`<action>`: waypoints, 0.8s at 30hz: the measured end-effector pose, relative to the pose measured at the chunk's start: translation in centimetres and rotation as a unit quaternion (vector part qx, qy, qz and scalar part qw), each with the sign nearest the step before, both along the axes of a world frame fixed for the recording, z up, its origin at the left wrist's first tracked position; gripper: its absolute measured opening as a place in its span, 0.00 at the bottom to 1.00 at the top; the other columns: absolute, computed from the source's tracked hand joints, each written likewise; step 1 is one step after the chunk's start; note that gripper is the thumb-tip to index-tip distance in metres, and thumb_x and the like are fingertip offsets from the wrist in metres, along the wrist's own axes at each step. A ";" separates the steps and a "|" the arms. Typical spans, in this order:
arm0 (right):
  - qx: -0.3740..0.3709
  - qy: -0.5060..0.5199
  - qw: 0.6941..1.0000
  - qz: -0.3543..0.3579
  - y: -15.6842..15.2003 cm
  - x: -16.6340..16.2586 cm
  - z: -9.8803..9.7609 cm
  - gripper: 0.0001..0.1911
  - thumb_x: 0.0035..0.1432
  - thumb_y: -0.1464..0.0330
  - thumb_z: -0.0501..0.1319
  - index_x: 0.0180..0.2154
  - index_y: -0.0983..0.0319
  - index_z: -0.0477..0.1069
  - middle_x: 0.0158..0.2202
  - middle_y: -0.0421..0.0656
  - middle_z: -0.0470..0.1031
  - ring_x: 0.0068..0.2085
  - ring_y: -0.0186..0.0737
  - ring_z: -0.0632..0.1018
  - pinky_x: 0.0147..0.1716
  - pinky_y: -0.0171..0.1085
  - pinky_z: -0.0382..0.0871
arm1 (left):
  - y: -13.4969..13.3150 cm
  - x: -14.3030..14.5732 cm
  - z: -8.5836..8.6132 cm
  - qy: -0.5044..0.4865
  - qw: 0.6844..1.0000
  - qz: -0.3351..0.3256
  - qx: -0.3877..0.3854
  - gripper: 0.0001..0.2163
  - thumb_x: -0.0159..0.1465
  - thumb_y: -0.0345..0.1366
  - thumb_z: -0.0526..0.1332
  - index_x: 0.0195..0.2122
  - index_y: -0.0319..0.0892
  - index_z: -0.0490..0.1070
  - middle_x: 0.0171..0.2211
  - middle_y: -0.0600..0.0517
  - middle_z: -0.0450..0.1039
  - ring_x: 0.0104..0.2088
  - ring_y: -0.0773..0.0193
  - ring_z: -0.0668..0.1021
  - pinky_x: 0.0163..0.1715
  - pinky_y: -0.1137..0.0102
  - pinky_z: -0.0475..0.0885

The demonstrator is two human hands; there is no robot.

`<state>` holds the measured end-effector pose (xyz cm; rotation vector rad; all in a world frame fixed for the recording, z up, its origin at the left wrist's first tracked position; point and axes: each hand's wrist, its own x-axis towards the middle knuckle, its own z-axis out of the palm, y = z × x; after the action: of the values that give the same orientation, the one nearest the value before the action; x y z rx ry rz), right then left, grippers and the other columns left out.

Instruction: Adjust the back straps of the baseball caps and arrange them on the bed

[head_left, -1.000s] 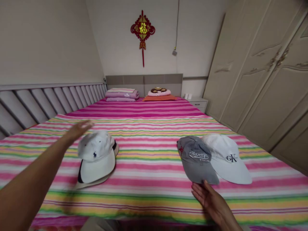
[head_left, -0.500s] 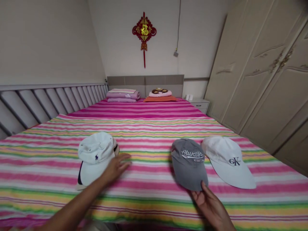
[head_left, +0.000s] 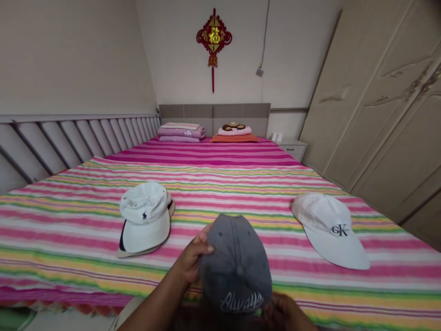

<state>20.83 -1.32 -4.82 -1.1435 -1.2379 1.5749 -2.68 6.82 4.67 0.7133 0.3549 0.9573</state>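
Note:
Both my hands hold a grey cap (head_left: 236,264) lettered "Always", lifted off the bed close to me with its front turned toward me. My left hand (head_left: 193,259) grips the cap's left side, fingers curled round the crown. My right hand (head_left: 280,310) sits at the cap's lower right by the brim, mostly hidden behind it. A white cap (head_left: 146,216) with a small dark logo lies on the striped bedspread (head_left: 220,184) to the left, stacked on another cap with a dark edge. Another white cap (head_left: 330,227) with a "CK" logo lies on the right.
Folded purple bedding (head_left: 181,132) and an orange and pink pillow pile (head_left: 234,133) lie at the headboard. A slatted grey rail (head_left: 69,140) runs along the bed's left side. Cream wardrobe doors (head_left: 386,105) line the right, with a small nightstand (head_left: 292,148) beyond.
The grey cap left the bed beside the "CK" cap and came toward me, turned front-down. My left hand swung from the left white cap across to grip it.

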 end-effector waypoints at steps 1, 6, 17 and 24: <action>0.028 -0.028 0.999 -0.035 0.6 0.3 1.6 0.15 0.44 0.56 0.62 0.20 0.62 0.70 0.17 0.38 0.68 0.23 0.37 0.70 0.26 0.36 0.65 | -0.8 0.1 0.2 0.017 0.999 -0.026 0.023 0.23 0.42 0.25 0.65 0.42 0.43 0.72 0.31 0.51 0.76 0.29 0.63 0.77 0.32 0.71 0.70; 0.160 -0.036 0.982 -0.089 2.4 -0.8 10.0 0.21 0.50 0.54 0.57 0.43 0.59 0.70 0.42 0.46 0.72 0.45 0.45 0.70 0.43 0.38 0.61 | -3.1 0.4 1.4 0.181 0.955 -0.112 0.204 0.09 0.52 0.31 0.62 0.35 0.39 0.77 0.35 0.44 0.75 0.36 0.59 0.75 0.38 0.69 0.67; 0.070 0.030 0.997 -0.021 1.6 -3.5 11.7 0.13 0.45 0.60 0.64 0.28 0.64 0.69 0.21 0.37 0.67 0.21 0.29 0.64 0.20 0.29 0.56 | -4.5 0.1 1.1 0.128 0.977 -0.039 0.168 0.18 0.48 0.38 0.65 0.40 0.37 0.74 0.41 0.45 0.69 0.42 0.57 0.72 0.41 0.68 0.65; 0.263 -0.114 0.953 -0.098 1.3 -4.0 11.8 0.05 0.50 0.69 0.58 0.31 0.61 0.72 0.27 0.41 0.73 0.30 0.37 0.73 0.29 0.33 0.65 | -4.9 2.4 1.2 0.028 0.998 -0.052 0.002 0.15 0.44 0.29 0.65 0.35 0.38 0.72 0.26 0.50 0.73 0.24 0.68 0.73 0.25 0.75 0.64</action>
<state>16.80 -0.04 7.02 -1.0701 -1.5245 0.9024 -0.31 1.88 5.82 0.7564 0.3619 0.8407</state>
